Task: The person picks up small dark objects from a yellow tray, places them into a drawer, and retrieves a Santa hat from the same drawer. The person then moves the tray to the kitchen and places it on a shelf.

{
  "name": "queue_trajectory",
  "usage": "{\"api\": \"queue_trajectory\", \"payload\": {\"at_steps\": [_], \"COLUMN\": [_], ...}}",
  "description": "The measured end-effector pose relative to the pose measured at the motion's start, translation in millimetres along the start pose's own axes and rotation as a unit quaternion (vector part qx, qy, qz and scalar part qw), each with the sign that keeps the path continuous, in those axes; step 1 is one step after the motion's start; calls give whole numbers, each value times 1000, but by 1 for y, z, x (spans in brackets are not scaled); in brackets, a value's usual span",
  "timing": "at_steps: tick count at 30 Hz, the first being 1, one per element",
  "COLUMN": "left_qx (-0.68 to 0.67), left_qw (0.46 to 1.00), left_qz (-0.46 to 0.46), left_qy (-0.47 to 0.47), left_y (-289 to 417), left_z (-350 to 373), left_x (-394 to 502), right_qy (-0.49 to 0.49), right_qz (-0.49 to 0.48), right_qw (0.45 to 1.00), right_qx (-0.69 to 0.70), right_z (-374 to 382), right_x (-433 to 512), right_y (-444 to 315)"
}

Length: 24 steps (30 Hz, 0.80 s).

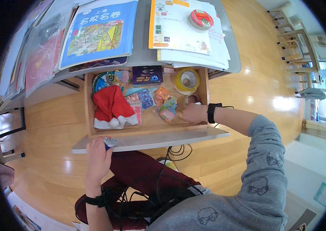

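An open wooden drawer (148, 133) with a grey front panel (151, 141) lies before me. My left hand (98, 154) is at the panel's left end, its fingers closed around a small blue-and-silver object (110, 142) whose kind is unclear. Inside the drawer's right front corner, my right hand (195, 113) is beside a tape roll (191, 99); its fingertips are hard to make out, so any grip is unclear. Left of it lie small plastic-wrapped packets (168, 109). A red Santa hat (112, 105) with white trim fills the drawer's left side.
A larger roll of yellowish tape (187, 81) and a dark printed box (147, 75) sit at the drawer's back. Above, the grey desk (142, 34) bears a blue book (98, 31), papers (180, 31) and a round tin (201, 19). Black cables (177, 148) hang below the drawer.
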<state>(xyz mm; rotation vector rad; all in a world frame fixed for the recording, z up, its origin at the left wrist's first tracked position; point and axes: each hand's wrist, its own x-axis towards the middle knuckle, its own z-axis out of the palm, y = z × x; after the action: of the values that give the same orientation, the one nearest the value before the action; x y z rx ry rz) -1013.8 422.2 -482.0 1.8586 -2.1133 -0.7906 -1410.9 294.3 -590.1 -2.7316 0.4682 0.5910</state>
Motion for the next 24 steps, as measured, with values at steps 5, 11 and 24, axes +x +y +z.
{"api": "queue_trajectory", "payload": {"at_steps": [5, 11, 24], "left_qx": [-3, -25, 1], "left_qw": [1000, 1000, 1000], "left_qz": [-9, 1, 2], "left_qy": [-14, 15, 1], "left_y": [0, 0, -1], "left_z": [-1, 0, -2], "left_x": [1, 1, 0], "right_qy": [200, 155, 166], "right_qz": [102, 95, 163], "right_qw": [969, 983, 970], "right_qx": [105, -16, 70], "right_z": [-17, 3, -84], "right_x": [63, 86, 101], "right_y": [21, 40, 15]}}
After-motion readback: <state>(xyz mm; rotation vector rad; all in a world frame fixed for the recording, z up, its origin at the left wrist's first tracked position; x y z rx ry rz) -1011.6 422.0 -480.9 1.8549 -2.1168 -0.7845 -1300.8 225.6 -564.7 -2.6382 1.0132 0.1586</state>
